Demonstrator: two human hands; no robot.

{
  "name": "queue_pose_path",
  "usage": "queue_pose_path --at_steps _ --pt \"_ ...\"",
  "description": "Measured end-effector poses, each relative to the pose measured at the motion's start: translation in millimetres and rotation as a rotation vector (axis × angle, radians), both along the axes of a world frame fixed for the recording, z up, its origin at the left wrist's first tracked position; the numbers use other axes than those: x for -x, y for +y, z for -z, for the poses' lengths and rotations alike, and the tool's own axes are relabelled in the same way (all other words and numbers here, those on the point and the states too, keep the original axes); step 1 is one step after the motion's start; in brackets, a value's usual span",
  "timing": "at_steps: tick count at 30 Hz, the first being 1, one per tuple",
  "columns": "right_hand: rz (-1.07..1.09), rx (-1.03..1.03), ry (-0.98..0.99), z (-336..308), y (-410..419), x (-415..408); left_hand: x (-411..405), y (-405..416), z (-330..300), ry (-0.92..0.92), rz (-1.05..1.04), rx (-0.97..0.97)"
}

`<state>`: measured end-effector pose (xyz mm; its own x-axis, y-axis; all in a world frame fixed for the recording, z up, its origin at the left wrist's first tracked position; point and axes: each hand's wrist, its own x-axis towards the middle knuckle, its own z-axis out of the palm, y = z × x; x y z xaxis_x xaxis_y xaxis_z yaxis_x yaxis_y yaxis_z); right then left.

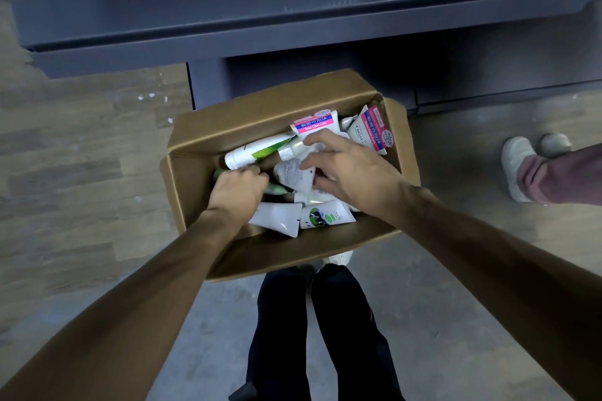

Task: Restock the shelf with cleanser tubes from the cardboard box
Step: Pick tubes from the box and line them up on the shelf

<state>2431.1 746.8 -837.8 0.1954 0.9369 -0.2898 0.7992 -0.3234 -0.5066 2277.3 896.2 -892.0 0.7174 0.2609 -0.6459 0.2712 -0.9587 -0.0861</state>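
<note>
An open cardboard box point(208, 127) stands on the floor below me, holding several cleanser tubes. Both my hands are inside it. My left hand point(236, 190) is curled round a green tube point(275, 188) at the box's left side. My right hand point(345, 169) has its fingers spread over a white tube point(291, 172) in the middle, thumb beside it. Pink-labelled tubes point(314, 125) lie at the far side, and a white and green tube point(257, 149) lies at the left. A dark blue-grey shelf point(260, 9) spans the top of the view, bare where visible.
My own dark trouser legs point(312, 335) stand just behind the box. Another person's white shoes point(518, 162) and maroon trouser leg are on the floor at the right. Wood-pattern flooring lies at the left, grey concrete under me.
</note>
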Motion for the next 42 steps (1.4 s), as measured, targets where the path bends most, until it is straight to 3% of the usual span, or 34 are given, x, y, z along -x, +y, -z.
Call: queue_pose_path --at_steps 5,9,14,19,22,34,42 --pt "0.099 0.010 -0.060 1.3 14.1 12.1 12.5 13.1 -9.7 -0.122 -0.195 0.117" --pt "0.358 0.054 0.136 10.5 15.8 15.3 24.7 20.5 -11.5 -0.273 -0.437 0.270" --pt "0.424 0.102 0.177 13.1 28.0 17.3 30.7 15.3 -24.1 -0.415 -0.619 0.401" --pt "0.614 0.107 0.426 -4.5 31.6 15.2 31.6 21.9 -44.9 -0.492 -0.837 0.516" --pt "0.579 0.084 0.392 -37.2 29.1 9.4 28.9 30.8 -68.3 -0.505 -0.926 0.623" --pt "0.693 -0.071 0.386 -171.3 24.6 -11.9 6.1 42.5 -183.0 -0.696 -1.007 0.892" --pt "0.552 -0.157 0.311 -267.8 34.5 -27.2 -1.9 55.8 -268.8 -0.757 -0.939 0.963"
